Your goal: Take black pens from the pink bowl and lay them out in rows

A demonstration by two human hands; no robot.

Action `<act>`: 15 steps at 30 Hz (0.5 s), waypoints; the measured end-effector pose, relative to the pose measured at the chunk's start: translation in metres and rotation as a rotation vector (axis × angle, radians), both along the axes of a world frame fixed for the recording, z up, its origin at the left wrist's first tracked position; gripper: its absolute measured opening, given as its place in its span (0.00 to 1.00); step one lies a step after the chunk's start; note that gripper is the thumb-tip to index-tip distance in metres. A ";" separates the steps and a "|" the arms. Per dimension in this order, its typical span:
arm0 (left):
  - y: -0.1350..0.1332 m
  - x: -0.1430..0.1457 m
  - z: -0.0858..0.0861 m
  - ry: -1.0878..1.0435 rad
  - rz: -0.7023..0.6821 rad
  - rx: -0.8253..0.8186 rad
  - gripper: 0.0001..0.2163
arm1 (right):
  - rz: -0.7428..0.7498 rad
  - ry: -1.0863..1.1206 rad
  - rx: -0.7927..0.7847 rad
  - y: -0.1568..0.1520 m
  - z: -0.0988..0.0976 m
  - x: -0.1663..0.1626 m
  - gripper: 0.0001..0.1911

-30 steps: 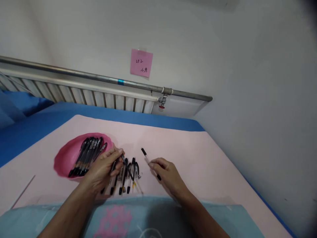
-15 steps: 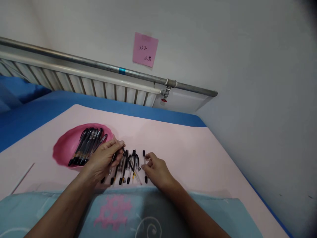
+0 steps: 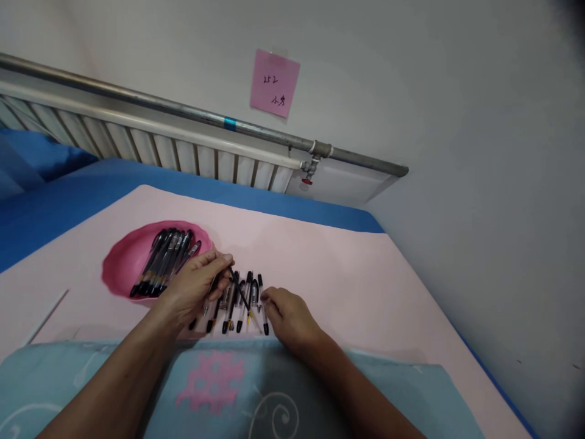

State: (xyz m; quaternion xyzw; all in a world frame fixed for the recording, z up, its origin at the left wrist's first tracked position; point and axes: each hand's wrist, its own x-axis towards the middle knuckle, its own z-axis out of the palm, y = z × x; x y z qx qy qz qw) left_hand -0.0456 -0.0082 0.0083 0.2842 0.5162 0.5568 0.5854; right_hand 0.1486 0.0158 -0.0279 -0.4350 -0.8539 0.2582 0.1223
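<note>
My left hand (image 3: 208, 277) is closed, thumb against fingers, on a dark pen refill (image 3: 241, 289) that slants down to the right with a yellow part and a clear end. Beneath it, several clear pen barrels with black ends (image 3: 227, 314) and black pen caps (image 3: 255, 292) lie in a loose row. My right hand (image 3: 292, 314) has its fingertips pinched on the rightmost clear pen barrel (image 3: 264, 314), which lies slightly tilted on the table. Its fingers partly cover that barrel.
Left of the row, a pink scalloped bowl (image 3: 116, 268) holds several assembled black pens (image 3: 164, 259). A thin white stick (image 3: 48, 316) lies at the table's left. Light blue patterned cloth (image 3: 256, 390) covers the near edge. Behind are a radiator (image 3: 183, 155) and a metal pipe (image 3: 159, 103).
My right hand has closed in on the rightmost pen barrel, which has shifted left toward the row and tilted. My left hand keeps the refill in nearly the same place. The view shifted slightly.
</note>
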 end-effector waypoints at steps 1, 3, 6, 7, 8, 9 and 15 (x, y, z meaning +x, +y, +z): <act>0.000 0.000 0.000 0.001 -0.002 0.003 0.11 | 0.009 -0.021 0.014 -0.001 0.000 0.000 0.12; 0.001 0.000 0.000 0.004 -0.010 0.005 0.11 | 0.019 -0.061 0.023 -0.003 0.000 0.001 0.11; 0.001 0.000 0.001 0.001 -0.007 0.000 0.11 | 0.038 -0.085 0.010 -0.004 -0.001 0.001 0.11; 0.001 0.000 0.001 0.000 -0.005 -0.001 0.11 | 0.045 -0.086 0.005 -0.005 -0.001 0.001 0.11; 0.001 0.000 0.001 0.001 -0.004 0.000 0.11 | 0.052 -0.087 0.003 -0.005 -0.002 0.001 0.12; 0.001 0.000 0.001 0.004 -0.008 0.001 0.11 | 0.056 -0.086 0.003 -0.005 -0.002 0.001 0.12; 0.000 -0.001 0.000 0.025 -0.014 0.001 0.11 | 0.041 -0.083 0.003 -0.006 -0.001 0.001 0.12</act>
